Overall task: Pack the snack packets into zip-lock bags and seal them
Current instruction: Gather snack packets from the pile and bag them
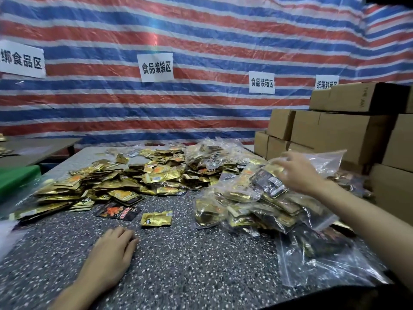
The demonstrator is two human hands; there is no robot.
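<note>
The left hand (114,249) lay nearest, at lower centre of the frame, flat on the speckled surface (178,271) with its fingers relaxed and holding nothing. The right hand (297,173) was well apart from it, stretched to the right of centre, with its fingers curled over the top of a filled bag (267,181). It looked to be gripping that bag, though blur softened the fingertips. That bag sat on the heap of filled zip-lock bags (245,209) at right of centre, so the step in hand was judged to be setting a packed bag on the finished heap, or adjusting it there. Whether its zip was closed could not be told. Flat clear bags (330,271) lay at lower right, close to the right forearm. A single gold packet (156,218) and a dark red packet (118,212) lay just beyond the left hand, and the large spread of loose snack packets (125,180) filled the left and middle of the surface. The next move probably called for letting go of the packed bag, taking a fresh clear bag from lower right and gathering loose packets with the free left hand. Cardboard boxes (335,130) were stacked at right, and paper signs (156,68) hung on a striped tarp (201,30) behind.
</note>
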